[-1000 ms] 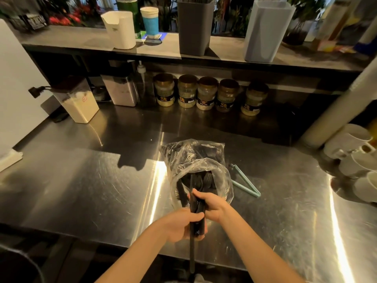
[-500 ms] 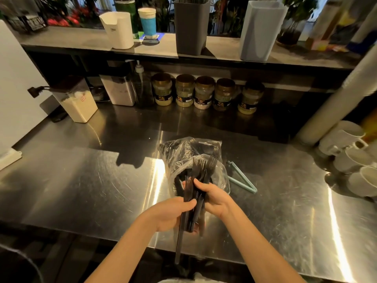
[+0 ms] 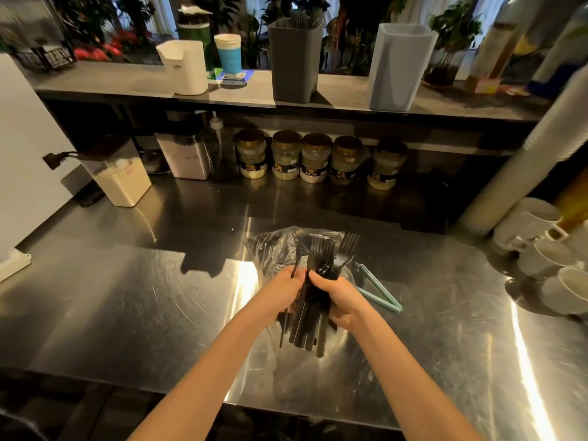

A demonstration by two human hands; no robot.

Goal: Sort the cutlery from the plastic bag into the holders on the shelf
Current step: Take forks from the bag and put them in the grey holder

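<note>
A bundle of black plastic forks (image 3: 313,300) stands tines-up between both hands, just above the clear plastic bag (image 3: 276,249) lying on the steel counter. My left hand (image 3: 280,294) holds the bundle from the left. From the right, my right hand (image 3: 339,297) grips it, thumb across the handles. The handles stick out below the hands. On the shelf behind stand a dark grey holder (image 3: 296,58) with cutlery in it, a pale blue-grey holder (image 3: 399,65) and a white holder (image 3: 186,66).
A teal bag clip (image 3: 378,292) lies right of the bag. White mugs (image 3: 541,243) crowd the counter's right edge beside a thick pillar (image 3: 515,173). Several jars (image 3: 315,159) and two canisters (image 3: 122,176) line the back under the shelf. A blue cup (image 3: 229,55) sits on the shelf.
The fork bundle has come up out of the bag, tines now clear above the hands. Both hands rose and shifted away from the counter's front edge. The bag lies flatter.
</note>
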